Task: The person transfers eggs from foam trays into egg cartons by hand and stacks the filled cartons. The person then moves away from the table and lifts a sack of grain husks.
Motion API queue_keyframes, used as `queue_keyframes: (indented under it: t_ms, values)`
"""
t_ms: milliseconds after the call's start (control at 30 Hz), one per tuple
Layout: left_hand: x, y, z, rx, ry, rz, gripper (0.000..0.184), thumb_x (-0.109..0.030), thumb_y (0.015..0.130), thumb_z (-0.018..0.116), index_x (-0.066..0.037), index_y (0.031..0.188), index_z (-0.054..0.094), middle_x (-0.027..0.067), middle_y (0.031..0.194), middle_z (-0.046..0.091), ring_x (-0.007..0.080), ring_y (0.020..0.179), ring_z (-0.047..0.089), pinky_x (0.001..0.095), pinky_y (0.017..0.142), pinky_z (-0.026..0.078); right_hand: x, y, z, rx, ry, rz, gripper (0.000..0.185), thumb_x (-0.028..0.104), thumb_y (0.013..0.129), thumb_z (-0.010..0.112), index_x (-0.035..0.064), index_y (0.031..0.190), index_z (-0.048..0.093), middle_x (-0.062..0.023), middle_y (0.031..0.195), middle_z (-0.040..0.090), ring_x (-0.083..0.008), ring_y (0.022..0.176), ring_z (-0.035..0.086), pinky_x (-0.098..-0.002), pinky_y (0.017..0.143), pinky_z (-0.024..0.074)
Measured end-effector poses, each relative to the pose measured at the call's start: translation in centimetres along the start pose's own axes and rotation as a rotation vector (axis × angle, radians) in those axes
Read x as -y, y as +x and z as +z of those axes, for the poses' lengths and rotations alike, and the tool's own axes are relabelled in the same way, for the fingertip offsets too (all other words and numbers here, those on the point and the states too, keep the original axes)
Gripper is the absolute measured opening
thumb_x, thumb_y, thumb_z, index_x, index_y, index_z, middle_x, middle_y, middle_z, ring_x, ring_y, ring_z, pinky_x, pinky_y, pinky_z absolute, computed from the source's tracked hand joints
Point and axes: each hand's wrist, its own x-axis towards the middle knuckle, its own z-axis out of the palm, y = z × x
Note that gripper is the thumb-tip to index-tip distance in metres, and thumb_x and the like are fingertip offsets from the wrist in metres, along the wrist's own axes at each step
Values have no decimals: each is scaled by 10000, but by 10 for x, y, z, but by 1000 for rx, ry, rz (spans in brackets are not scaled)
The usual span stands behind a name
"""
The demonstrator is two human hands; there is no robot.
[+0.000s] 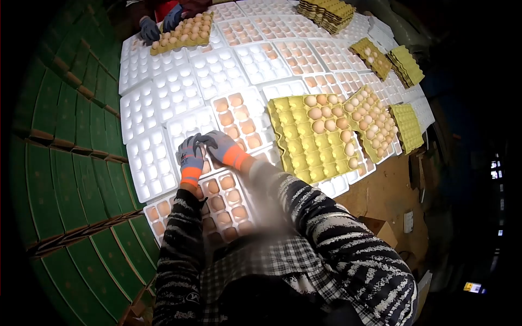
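Observation:
My left hand (191, 156), in a grey work glove with an orange cuff, is over a white foam egg tray (176, 126). Its fingers bend down into the cups, and what they hold is hidden. Close against it, my right hand (224, 149) wears a matching glove; its curled fingers point left over the same tray, their tips out of sight. A brown egg (206, 166) shows between the two hands. Nearer my body lies a foam tray with several brown eggs (217, 203). To the right, a yellow egg flat (296, 127) is partly filled with eggs along its far and right sides.
Many white foam trays (147, 157) cover the table, some holding eggs. Egg-laden flats (372, 122) and stacked yellow flats (325, 15) stand right and far. Green boxes (70, 187) line the left. Across the table, a person's gloved hands (161, 24) are at another egg flat (187, 37).

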Motion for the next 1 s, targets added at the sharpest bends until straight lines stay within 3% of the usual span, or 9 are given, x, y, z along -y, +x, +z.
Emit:
queue_keyframes:
  t_ms: [200, 267, 467, 567, 667, 733, 867, 933, 1000]
  values:
    - [-116, 16, -12, 51, -423, 74, 441, -79, 872, 678, -75, 1312, 649, 128, 1286, 656, 301, 1201, 591, 403, 1036, 475, 31, -97, -205, -265, 122, -23, 359, 150, 899, 654, 178, 1257, 663, -108, 1317, 615, -328, 1181, 604, -428, 993, 502]
    - [-195, 20, 4, 172, -507, 190, 471, -138, 869, 725, -85, 1330, 639, 116, 1206, 680, 289, 1155, 598, 386, 997, 499, -13, -130, -277, -307, -435, 25, 330, 163, 907, 645, 205, 1232, 677, -81, 1279, 636, -328, 1155, 610, -430, 970, 512]
    - [-342, 33, 112, 427, 117, 494, 559, -407, 795, 800, -148, 1268, 653, 79, 1278, 639, 323, 1227, 536, 440, 1101, 375, -78, -170, -341, 65, -696, 319, 284, 260, 915, 649, 259, 1198, 678, -93, 1190, 657, -348, 1117, 629, -451, 953, 517]
    - [-358, 36, 121, 445, 219, 496, 480, -307, 799, 800, -108, 1207, 645, 90, 1196, 635, 300, 1174, 577, 421, 1054, 431, -80, -182, -359, -32, -329, 356, 397, 227, 879, 727, 191, 1267, 646, -69, 1152, 666, -252, 1071, 653, -385, 895, 547]
    - [-339, 38, 128, 313, -448, 249, 372, -151, 817, 743, -66, 1162, 633, 101, 1120, 623, 269, 1099, 616, 385, 980, 491, -93, -192, -378, -308, 574, 328, 512, 152, 835, 793, 81, 1311, 616, -14, 1136, 642, -121, 1045, 598, -304, 842, 548]
    - [-317, 61, 143, 189, -660, 221, 435, -141, 780, 716, -73, 1201, 629, 144, 1153, 581, 337, 1087, 576, 406, 923, 508, -96, -176, -385, -299, 525, 232, 464, 168, 829, 778, 116, 1267, 632, -36, 1128, 644, -166, 1036, 622, -330, 859, 546]
    - [-368, 70, 128, 423, 128, 225, 457, -230, 794, 751, -145, 1229, 640, 111, 1276, 541, 327, 1163, 573, 413, 939, 513, -132, -134, -350, -3, -654, 137, 268, 297, 897, 630, 182, 1136, 674, -100, 1188, 644, -294, 1104, 642, -434, 895, 524]
    - [-360, 74, 138, 325, 82, 279, 513, -259, 749, 809, -143, 1227, 662, 107, 1195, 605, 306, 1104, 616, 402, 939, 517, -125, -122, -353, 119, -758, 214, 336, 321, 859, 687, 172, 1160, 673, -96, 1175, 666, -297, 1050, 660, -435, 889, 531]
    - [-347, 82, 136, 316, -128, 257, 502, -242, 755, 810, -135, 1222, 661, 98, 1160, 646, 285, 1074, 646, 380, 921, 529, -114, -131, -382, -56, -345, 176, 405, 317, 826, 726, 162, 1197, 673, -92, 1151, 682, -280, 1004, 672, -422, 880, 538]
